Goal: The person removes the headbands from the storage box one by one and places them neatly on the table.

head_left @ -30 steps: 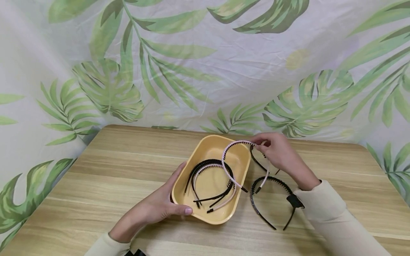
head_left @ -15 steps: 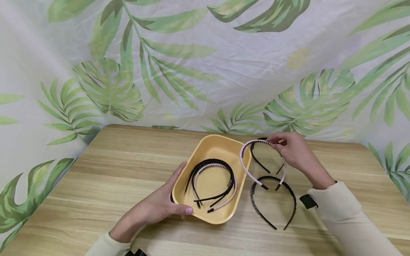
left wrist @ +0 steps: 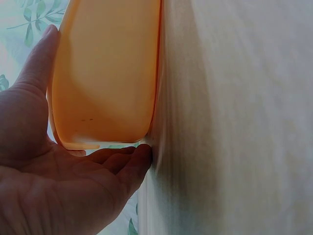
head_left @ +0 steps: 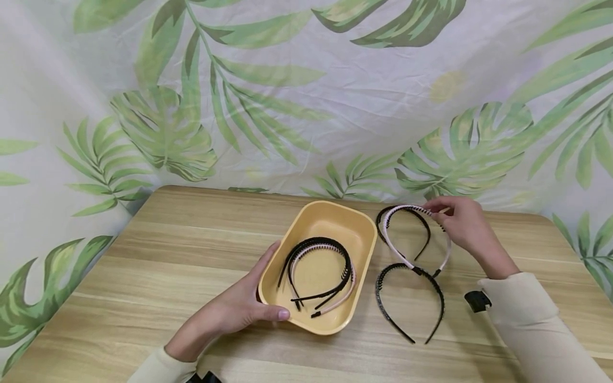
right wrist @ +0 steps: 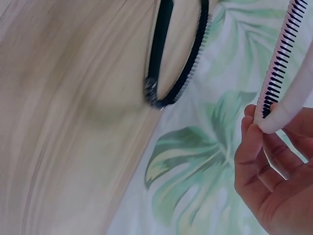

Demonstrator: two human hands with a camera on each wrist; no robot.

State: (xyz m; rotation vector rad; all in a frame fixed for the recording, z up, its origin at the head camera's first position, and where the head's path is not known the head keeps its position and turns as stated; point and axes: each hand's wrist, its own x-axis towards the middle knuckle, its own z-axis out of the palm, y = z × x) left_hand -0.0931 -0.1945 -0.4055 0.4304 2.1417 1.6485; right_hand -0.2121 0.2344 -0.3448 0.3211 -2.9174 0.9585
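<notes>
My left hand (head_left: 241, 298) grips the near left corner of a yellow plastic tray (head_left: 330, 214), thumb on the rim, fingers along the outer wall. Inside the tray, black headbands (head_left: 311, 242) lie overlapped with a pale pink headband (head_left: 345, 298). My right hand (head_left: 462, 223) pinches another pale pink headband (right wrist: 289, 103) at the top of its arch; black teeth line its inner side. Its tips hang downward over the table. Behind it is a black headband (head_left: 428, 239), partly overlapped in the head view. Nearer the front lies a second black headband (head_left: 442, 300) with a glittery side.
The wood-grain table (head_left: 191, 239) ends at the back against a leaf-patterned cloth (head_left: 268, 106). Both loose black headbands lie right of the tray. A small black device (head_left: 478, 301) sits at my right cuff.
My right hand has carried the pink headband rightward, from over the tray's right rim to above the loose black headbands. The left hand and tray have hardly moved.
</notes>
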